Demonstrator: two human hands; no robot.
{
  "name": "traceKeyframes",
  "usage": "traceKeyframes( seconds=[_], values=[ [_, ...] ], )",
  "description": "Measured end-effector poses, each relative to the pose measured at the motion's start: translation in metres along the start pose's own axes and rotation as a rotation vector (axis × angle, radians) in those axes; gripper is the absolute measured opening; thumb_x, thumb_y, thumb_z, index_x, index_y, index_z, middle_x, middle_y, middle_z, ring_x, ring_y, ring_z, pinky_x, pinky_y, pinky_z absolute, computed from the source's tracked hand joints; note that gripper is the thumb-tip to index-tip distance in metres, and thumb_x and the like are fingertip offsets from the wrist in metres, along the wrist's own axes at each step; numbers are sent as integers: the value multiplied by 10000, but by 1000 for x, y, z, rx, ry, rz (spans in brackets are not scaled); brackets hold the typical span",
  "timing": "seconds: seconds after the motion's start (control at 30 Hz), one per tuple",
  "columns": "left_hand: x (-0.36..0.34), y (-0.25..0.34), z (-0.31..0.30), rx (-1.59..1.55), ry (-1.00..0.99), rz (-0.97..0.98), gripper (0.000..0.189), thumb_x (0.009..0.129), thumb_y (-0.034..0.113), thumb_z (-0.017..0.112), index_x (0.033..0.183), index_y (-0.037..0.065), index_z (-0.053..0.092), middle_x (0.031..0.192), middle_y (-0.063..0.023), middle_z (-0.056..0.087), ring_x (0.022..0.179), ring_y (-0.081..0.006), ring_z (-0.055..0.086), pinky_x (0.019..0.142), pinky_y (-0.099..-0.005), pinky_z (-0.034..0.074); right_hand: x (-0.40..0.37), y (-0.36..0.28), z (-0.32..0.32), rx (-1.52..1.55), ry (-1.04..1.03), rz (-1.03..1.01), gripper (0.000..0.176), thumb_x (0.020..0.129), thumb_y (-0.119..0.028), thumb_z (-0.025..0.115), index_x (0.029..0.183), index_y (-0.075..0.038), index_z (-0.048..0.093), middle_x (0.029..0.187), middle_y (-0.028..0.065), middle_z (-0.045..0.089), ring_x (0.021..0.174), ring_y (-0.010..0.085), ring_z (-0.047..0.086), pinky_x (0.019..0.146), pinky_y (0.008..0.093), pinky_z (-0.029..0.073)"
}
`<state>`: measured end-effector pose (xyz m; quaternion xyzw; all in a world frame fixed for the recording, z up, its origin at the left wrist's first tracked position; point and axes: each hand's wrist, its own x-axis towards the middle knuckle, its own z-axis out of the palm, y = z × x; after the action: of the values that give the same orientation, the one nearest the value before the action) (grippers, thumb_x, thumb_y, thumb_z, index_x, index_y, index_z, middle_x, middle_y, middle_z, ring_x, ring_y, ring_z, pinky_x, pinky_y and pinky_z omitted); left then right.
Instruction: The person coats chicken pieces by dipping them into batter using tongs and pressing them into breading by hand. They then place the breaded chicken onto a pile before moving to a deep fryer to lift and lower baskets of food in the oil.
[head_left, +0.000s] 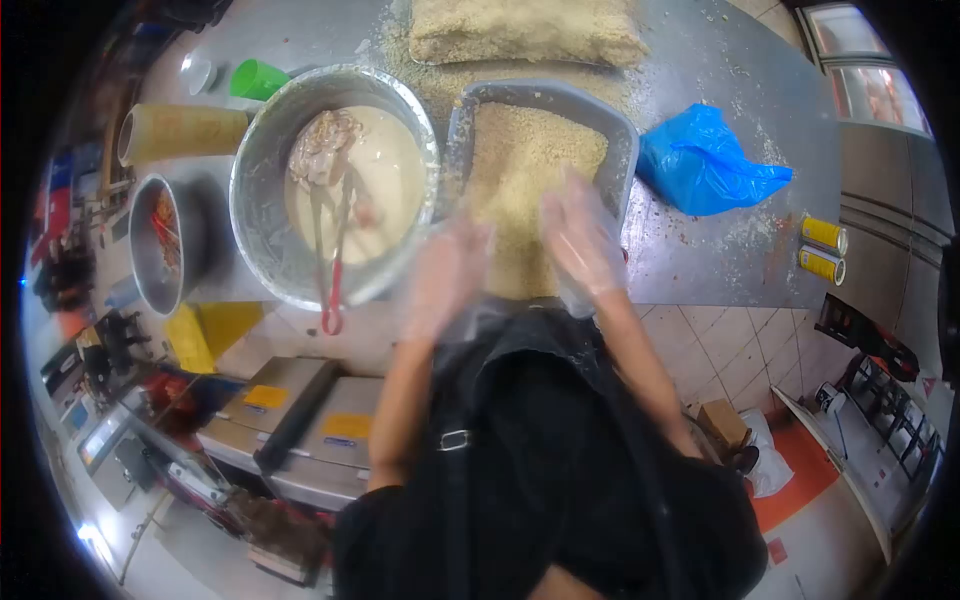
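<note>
The gloved left hand point(445, 275) and right hand point(582, 235) are apart at the grey tub point(627, 155) on the worktop point(725, 262), seemingly working its pale crumbs point(525, 150), any grip lost in blur; such handling calls for staying clear of the neighbouring bowl point(262, 215).

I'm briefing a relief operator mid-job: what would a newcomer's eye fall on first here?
Probably the large metal bowl of pale batter at left, red-handled tongs standing in it. Then the gray tub of crumbs at center, with the blurred left hand and right hand at it. The bright blue bag sits to its right.
</note>
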<state>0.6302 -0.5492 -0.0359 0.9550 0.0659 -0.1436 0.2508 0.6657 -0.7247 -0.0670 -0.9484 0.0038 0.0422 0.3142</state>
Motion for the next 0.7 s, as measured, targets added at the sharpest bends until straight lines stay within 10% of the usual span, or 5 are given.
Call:
traceKeyframes(
  seconds=[0.33,0.43,0.5,0.7],
  values=[
    [-54,-44,24,-401,54,-114,302,908,304,609,1129,115,688,962,-202,688,864,-366,681,749,-413,548,74,23,81,-326,-175,-174,513,993,-399,322,1349,-57,462,1316,169,488,1237,348,427,1101,491,242],
    [-61,-45,21,-436,182,-79,285,895,256,633,1131,106,687,999,-204,679,897,-359,679,757,-413,543,48,-17,104,-480,-264,103,576,991,-432,262,1363,-28,437,1362,191,449,1298,365,383,1128,512,202],
    [-65,-32,-1,-432,-63,-258,337,952,293,555,1206,91,643,1145,-183,658,1082,-308,633,918,-374,485,20,-17,126,-286,-32,-250,646,986,-469,234,1387,9,403,1400,228,404,1345,394,328,1146,547,158],
    [-47,-46,16,-439,214,23,269,906,215,611,1140,105,683,1044,-192,675,950,-337,669,825,-368,536,39,-12,116,-335,-264,-150,702,980,-538,182,1440,-39,362,1529,226,244,1431,390,188,1161,568,51]
  ],
)
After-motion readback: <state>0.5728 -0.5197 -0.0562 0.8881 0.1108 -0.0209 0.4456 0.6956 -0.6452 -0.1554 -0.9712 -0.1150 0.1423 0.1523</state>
